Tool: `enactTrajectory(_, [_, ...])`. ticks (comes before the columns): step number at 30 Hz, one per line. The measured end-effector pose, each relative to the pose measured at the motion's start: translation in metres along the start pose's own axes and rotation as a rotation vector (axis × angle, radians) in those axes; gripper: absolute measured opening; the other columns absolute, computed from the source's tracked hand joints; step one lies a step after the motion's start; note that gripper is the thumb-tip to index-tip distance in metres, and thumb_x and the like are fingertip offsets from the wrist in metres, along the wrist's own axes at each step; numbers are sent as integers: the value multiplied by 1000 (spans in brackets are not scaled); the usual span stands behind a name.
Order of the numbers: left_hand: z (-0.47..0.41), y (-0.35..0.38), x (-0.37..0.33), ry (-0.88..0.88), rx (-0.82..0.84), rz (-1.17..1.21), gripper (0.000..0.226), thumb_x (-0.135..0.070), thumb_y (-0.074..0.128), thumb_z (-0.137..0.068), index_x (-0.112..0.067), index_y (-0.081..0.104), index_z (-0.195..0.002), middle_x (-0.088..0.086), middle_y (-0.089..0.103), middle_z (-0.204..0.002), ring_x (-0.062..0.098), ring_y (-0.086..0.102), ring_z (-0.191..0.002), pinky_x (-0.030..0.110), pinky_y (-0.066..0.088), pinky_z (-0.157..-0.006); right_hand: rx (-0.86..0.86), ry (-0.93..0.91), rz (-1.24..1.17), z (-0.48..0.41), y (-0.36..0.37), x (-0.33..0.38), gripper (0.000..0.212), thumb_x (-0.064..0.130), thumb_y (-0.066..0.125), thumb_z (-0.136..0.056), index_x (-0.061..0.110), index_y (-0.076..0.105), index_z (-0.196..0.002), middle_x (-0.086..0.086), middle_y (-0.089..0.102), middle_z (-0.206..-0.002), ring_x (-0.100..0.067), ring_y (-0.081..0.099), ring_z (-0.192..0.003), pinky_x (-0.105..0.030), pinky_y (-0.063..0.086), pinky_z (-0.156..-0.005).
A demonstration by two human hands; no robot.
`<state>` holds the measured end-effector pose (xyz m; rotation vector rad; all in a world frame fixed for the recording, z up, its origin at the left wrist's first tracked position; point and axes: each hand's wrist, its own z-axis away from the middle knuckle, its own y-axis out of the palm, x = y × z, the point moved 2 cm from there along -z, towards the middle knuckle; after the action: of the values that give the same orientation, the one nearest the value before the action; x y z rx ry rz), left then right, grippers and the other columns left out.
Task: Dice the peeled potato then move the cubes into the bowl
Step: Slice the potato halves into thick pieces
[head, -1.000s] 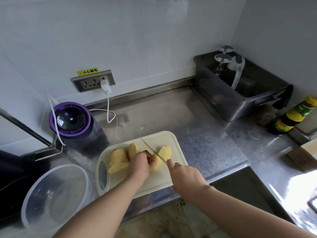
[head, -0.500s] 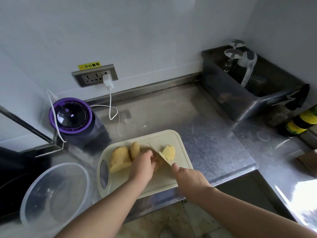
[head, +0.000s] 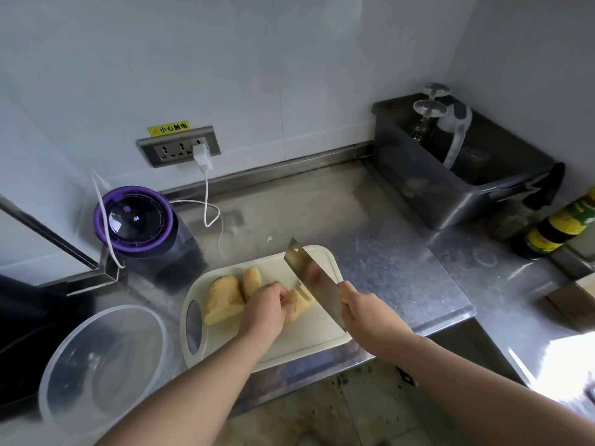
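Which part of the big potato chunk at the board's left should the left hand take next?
Probably its domed top, from above and the left: the big potato chunk rests on the cutting board, another piece crowding its right side.

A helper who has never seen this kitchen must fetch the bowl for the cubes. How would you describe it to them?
Find the steel counter, then the pale cutting board at its front edge. The bowl sits just left of the board, in front of the purple-lidded appliance. Unlike its opaque neighbours, it is see-through plastic, wide, round and open.
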<state>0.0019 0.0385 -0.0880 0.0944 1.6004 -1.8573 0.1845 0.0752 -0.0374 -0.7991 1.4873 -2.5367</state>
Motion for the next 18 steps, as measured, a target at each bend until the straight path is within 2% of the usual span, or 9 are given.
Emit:
enactTrajectory(4, [1,-1,-1,-1,3,-5,19,-26,62,-93,-14,62,-108,1,67,-107,20,62,-99,24,44,-81,16,-3,42,3,0,1,32,13,33,-103,20,33,-134,-5,60,-87,-19,62,-69,-35,54,-64])
enactTrajectory(9, [0,-1,0,-28,30,41,13,-22,64,-91,-14,62,-101,1,68,-100,21,63,-95,29,49,-82,24,-28,131,5,8,6,38,5,42,-98,20,34,-132,3,47,-75,-21,63,-71,-35,57,-67])
enactTrajectory(13, [-1,-3,0,-32,39,39,14,-23,64,-91,-14,62,-102,1,68,-102,21,63,-95,29,48,-82,-19,-6,111,5,6,7,38,4,39,-97,21,35,-131,2,51,-78,-23,63,-70,-39,58,-67])
enactTrajectory(18, [-1,-3,0,-20,36,39,19,-25,63,-92,-13,61,-106,1,68,-107,21,62,-99,28,46,-84,-63,-1,89,5,-8,6,36,10,34,-101,21,32,-135,-3,60,-91,-23,63,-74,-39,57,-71])
